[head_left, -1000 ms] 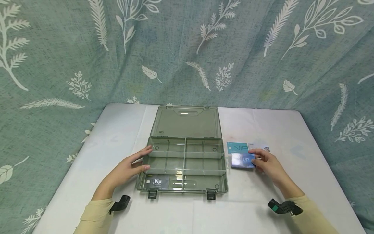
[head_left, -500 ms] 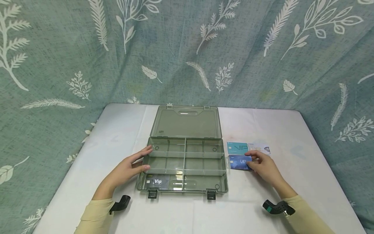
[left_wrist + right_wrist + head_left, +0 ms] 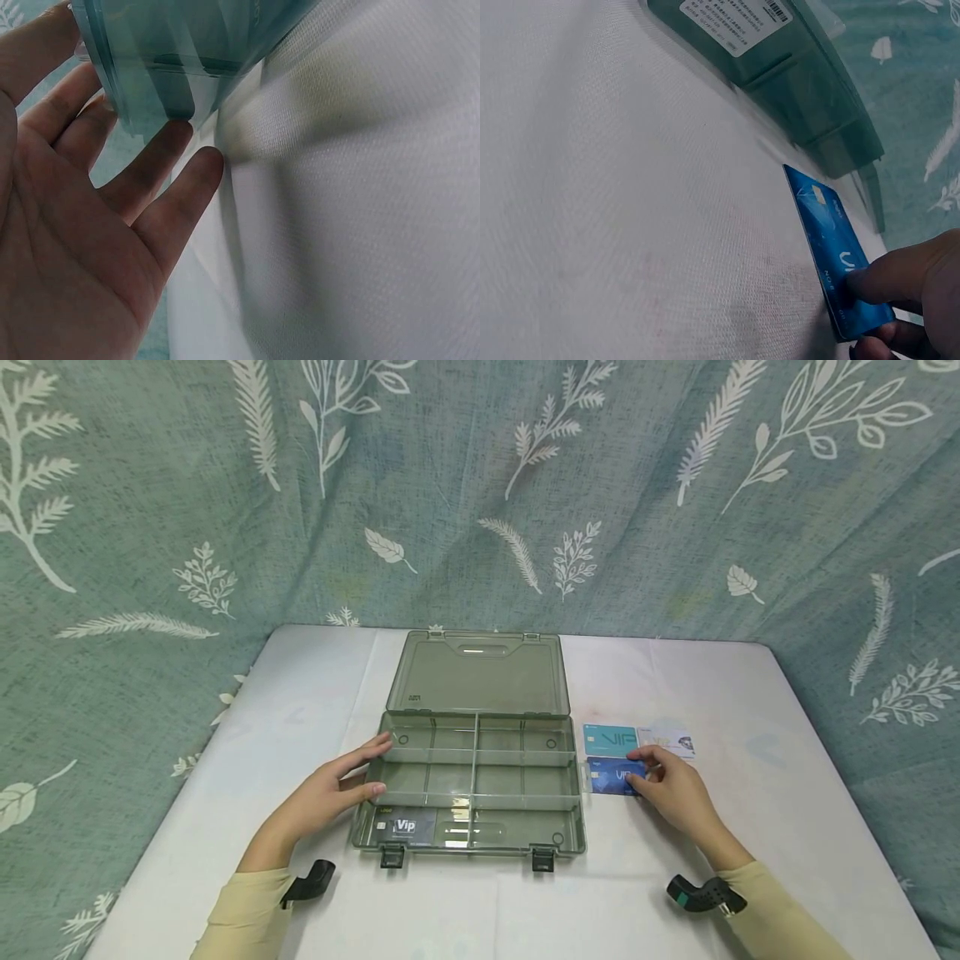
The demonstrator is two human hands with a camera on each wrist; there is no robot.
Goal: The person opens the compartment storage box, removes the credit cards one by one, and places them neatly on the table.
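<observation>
A clear grey-green divided case [image 3: 521, 781] lies on the table with its lid [image 3: 480, 681] folded back. My left hand [image 3: 330, 793] rests on the case's left rim, thumb and index finger spread along it. In the left wrist view, its other fingers [image 3: 161, 161] extend loosely by the side wall. To the right of the case, my right hand [image 3: 678, 789] pinches the right end of a blue VIP card [image 3: 606, 775]. The right wrist view shows the thumb on the card's face and fingertips beneath. A dark Vip card [image 3: 405, 825] lies in the front left compartment.
A teal VIP card [image 3: 607, 739] and a pale card [image 3: 663, 737] lie side by side just behind the blue one. Two black latches [image 3: 543, 859] stick out from the case's front. A leaf-patterned curtain [image 3: 480, 527] hangs behind the white-covered table [image 3: 480, 910].
My right hand has moved left with the blue card, which now sits closer to the case and a little nearer to me. The left hand has stayed in place.
</observation>
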